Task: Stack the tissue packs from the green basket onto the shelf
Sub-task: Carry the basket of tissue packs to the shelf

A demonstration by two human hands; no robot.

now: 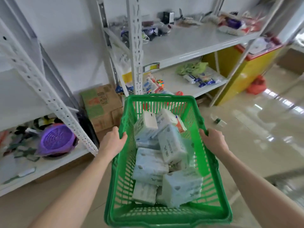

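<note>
I hold a green plastic basket (158, 214) out in front of me above the floor. My left hand (113, 140) grips its left rim and my right hand (213, 140) grips its right rim. Several pale blue and white tissue packs (171, 145) lie jumbled inside it, some on edge, some flat. A white metal shelf (189, 45) stands ahead, its middle board partly bare towards the front. The picture is blurred by motion.
A perforated white upright (136, 46) stands just beyond the basket. The lower board (184, 83) carries small packets and a green bag. A cardboard box (102, 106) sits on the floor, a purple basket (56, 139) on the left shelf, a yellow and red chest (243, 76) to the right.
</note>
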